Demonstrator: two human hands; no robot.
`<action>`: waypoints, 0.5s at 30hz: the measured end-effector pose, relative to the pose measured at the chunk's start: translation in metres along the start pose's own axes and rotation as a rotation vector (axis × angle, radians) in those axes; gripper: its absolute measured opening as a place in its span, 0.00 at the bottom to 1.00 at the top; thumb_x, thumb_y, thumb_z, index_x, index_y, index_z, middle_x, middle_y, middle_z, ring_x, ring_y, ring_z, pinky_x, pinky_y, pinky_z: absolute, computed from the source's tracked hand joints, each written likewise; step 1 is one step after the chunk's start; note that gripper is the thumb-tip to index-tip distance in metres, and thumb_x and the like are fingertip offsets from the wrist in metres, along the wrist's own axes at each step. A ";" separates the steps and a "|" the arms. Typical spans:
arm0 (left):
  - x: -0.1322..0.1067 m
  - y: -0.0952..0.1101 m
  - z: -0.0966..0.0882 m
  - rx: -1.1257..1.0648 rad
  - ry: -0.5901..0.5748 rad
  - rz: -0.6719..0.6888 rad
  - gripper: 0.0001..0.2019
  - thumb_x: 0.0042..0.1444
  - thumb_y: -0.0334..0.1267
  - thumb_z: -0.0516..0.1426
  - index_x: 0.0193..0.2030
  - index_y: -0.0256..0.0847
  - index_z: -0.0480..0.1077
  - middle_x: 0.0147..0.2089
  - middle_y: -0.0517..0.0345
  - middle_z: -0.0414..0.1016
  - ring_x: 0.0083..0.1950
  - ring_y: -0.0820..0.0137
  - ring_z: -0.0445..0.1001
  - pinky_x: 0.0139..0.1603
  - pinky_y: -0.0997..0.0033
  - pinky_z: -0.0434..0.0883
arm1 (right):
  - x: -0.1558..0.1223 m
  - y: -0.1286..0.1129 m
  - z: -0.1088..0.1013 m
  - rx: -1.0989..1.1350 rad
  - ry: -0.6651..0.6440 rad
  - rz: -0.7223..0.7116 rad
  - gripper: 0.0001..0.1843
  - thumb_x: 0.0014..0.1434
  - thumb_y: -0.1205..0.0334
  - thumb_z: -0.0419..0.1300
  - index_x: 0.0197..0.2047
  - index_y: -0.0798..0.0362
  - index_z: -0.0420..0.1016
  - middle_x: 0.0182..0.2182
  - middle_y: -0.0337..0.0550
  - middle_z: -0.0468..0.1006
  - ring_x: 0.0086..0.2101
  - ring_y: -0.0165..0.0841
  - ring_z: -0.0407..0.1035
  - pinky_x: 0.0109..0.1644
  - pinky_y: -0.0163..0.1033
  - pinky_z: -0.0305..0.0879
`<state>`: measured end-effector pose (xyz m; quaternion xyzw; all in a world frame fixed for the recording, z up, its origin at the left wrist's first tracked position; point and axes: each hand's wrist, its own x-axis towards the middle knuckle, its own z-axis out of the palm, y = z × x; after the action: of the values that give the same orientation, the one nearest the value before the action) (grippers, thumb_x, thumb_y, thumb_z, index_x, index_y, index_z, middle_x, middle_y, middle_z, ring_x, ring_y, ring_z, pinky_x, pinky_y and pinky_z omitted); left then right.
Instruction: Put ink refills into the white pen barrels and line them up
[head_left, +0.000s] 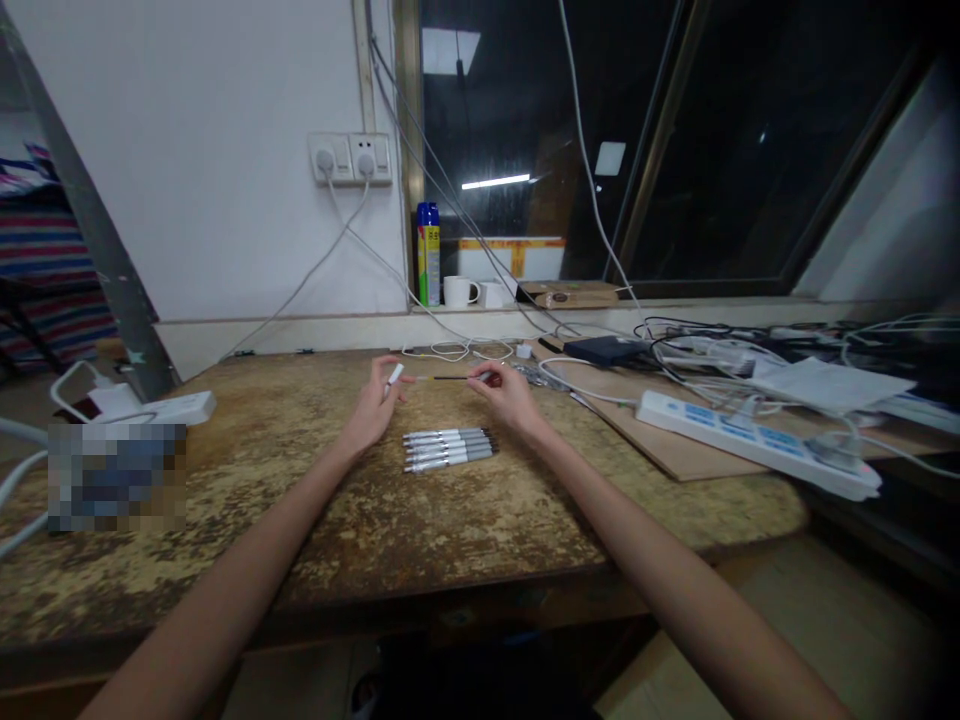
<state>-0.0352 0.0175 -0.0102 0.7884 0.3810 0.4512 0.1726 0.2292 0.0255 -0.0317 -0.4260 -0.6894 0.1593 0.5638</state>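
My left hand (367, 410) is closed on a white pen barrel (394, 376), held tilted between the fingers. In my right hand (511, 398) is a pen's grip section, mostly hidden by the fingers. From it a thin dark ink refill (451, 378) points left toward my left hand, its far end pale yellowish. Whether that tip touches the left fingers I cannot tell. Below and between the hands, several white and grey pens (450, 451) lie side by side on the worn wooden table (420, 530).
At right, a white power strip (757, 445) rests partly on a brown board (675, 455) amid tangled cables. Another power strip (180, 408) and a blurred-out object (120, 478) are at left. A spray can (428, 255) and white mug (457, 291) stand on the windowsill.
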 end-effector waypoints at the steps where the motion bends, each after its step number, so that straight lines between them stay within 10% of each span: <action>1: 0.000 -0.001 0.000 -0.007 -0.001 -0.005 0.20 0.70 0.43 0.46 0.65 0.39 0.57 0.53 0.51 0.78 0.40 0.67 0.75 0.55 0.62 0.68 | 0.000 0.000 0.000 0.003 0.002 0.002 0.10 0.57 0.56 0.65 0.39 0.53 0.79 0.35 0.44 0.81 0.31 0.34 0.70 0.38 0.39 0.66; 15: 0.000 -0.006 -0.011 0.097 -0.011 0.087 0.16 0.68 0.42 0.52 0.55 0.41 0.75 0.52 0.48 0.76 0.55 0.60 0.73 0.59 0.60 0.68 | -0.002 -0.015 -0.004 0.047 0.012 0.009 0.13 0.59 0.52 0.64 0.40 0.53 0.80 0.38 0.48 0.82 0.34 0.37 0.73 0.41 0.42 0.68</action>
<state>-0.0477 0.0210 -0.0080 0.8139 0.3670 0.4350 0.1165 0.2269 0.0141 -0.0210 -0.4167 -0.6803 0.1755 0.5769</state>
